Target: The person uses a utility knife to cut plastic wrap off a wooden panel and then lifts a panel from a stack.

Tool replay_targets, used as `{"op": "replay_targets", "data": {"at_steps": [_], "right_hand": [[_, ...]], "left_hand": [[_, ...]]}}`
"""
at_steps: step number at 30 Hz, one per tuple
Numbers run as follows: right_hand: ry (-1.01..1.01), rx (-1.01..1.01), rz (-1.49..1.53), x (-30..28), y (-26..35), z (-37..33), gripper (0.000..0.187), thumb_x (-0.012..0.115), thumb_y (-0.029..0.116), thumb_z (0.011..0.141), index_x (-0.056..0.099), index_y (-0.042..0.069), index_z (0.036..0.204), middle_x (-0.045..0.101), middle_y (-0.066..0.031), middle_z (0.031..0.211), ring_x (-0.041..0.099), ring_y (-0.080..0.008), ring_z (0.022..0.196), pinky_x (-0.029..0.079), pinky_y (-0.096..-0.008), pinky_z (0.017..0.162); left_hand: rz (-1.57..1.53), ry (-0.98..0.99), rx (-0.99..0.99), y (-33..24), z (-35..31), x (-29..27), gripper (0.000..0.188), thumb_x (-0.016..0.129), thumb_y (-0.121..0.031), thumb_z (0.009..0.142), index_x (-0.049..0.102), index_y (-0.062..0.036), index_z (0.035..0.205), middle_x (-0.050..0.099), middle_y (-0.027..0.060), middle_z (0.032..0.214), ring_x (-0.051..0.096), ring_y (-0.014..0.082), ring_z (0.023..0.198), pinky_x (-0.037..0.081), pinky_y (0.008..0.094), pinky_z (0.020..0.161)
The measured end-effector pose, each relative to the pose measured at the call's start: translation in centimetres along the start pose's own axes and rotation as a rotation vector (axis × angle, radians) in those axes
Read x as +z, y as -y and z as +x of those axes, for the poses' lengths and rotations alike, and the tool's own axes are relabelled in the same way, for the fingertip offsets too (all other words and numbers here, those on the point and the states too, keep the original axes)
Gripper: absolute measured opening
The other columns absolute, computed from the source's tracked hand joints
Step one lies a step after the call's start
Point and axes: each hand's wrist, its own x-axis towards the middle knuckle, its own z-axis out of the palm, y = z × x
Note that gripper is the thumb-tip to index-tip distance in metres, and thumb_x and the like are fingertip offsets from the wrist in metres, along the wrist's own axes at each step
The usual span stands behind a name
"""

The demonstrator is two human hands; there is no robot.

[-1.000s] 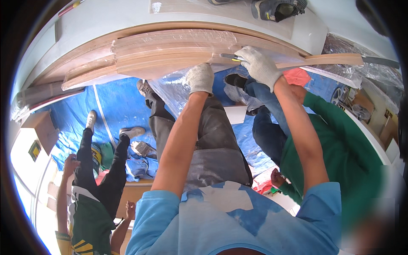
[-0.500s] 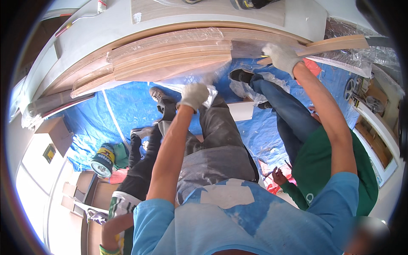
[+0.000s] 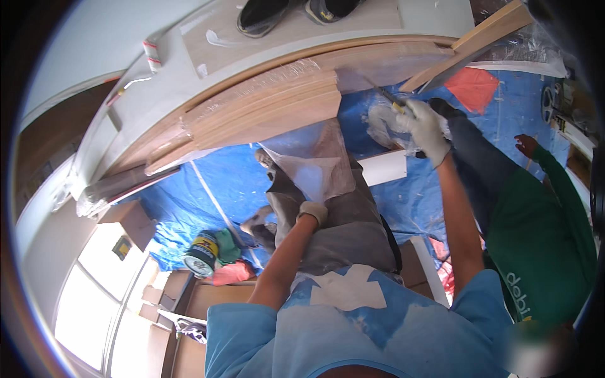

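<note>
My left hand [image 3: 313, 213], in a pale work glove, is closed on the lower end of a clear plastic wrap [image 3: 318, 170] in front of my thighs. The wrap stretches from my hand up to a stack of wooden boards [image 3: 271, 107] still partly covered in film. My gloved right hand [image 3: 428, 131] is closed round a slim yellow-and-dark tool [image 3: 394, 101], which looks like a utility knife. Its narrow end points up and left toward the right end of the stack, apart from the boards.
A person in a green top [image 3: 535, 239] bends close on my right. Blue tarpaulin [image 3: 220, 183] covers the floor, with a paint can [image 3: 201, 253] at left and a white panel [image 3: 383, 168] ahead. A loose wooden strip [image 3: 466, 44] juts out at upper right. Shoes [image 3: 261, 16] stand on the far board.
My left hand has come down toward my body, drawing the plastic out from the stack. The right hand has lowered, showing the tool. The person in green has shifted right, and the view has moved.
</note>
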Motion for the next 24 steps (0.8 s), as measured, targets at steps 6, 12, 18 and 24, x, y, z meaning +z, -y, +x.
{"op": "replay_targets", "data": {"at_steps": [6, 12, 18, 24], "right_hand": [[0.085, 0.400, 0.742, 7.5, 1.8, -7.6, 0.021, 0.071, 0.017, 0.099, 0.066, 0.000, 0.110, 0.062, -0.0003, 0.087, 0.056, -0.0069, 0.069, 0.045, -0.0231, 0.063], [0.122, 0.494, 0.828, 12.2, 2.0, -11.7, 0.028, 0.073, 0.017, 0.098, 0.064, -0.003, 0.115, 0.066, -0.0032, 0.090, 0.061, -0.0091, 0.072, 0.049, -0.0247, 0.066], [-0.004, 0.482, 0.828, 14.3, 3.0, -14.0, 0.028, 0.072, 0.017, 0.099, 0.064, -0.004, 0.117, 0.067, -0.0034, 0.090, 0.061, -0.0087, 0.073, 0.050, -0.0250, 0.067], [-0.173, 0.570, 0.823, 18.1, 9.2, -17.3, 0.024, 0.071, 0.014, 0.098, 0.066, -0.001, 0.116, 0.067, -0.0049, 0.092, 0.064, -0.0092, 0.079, 0.051, -0.0260, 0.070]], "left_hand": [[-0.163, -0.752, -0.283, 0.9, -3.9, -7.7, 0.049, 0.064, -0.023, 0.091, 0.061, -0.0041, 0.136, 0.064, 0.0142, 0.130, 0.061, 0.0347, 0.125, 0.049, 0.0508, 0.102], [-0.232, -1.216, -0.581, 10.5, -7.0, -15.3, 0.072, 0.063, -0.019, 0.088, 0.042, 0.0008, 0.154, 0.042, 0.0224, 0.159, 0.038, 0.0412, 0.148, 0.033, 0.0522, 0.120], [-0.096, -1.214, -0.823, 24.2, -9.1, -16.2, 0.075, 0.054, -0.019, 0.090, 0.034, -0.0017, 0.160, 0.030, 0.0219, 0.167, 0.029, 0.0407, 0.154, 0.026, 0.0564, 0.123], [0.277, -1.195, -0.367, 31.3, -10.2, -17.6, 0.084, 0.059, -0.021, 0.086, 0.030, -0.0041, 0.163, 0.021, 0.0177, 0.172, 0.018, 0.0408, 0.159, 0.018, 0.0610, 0.126]]}}
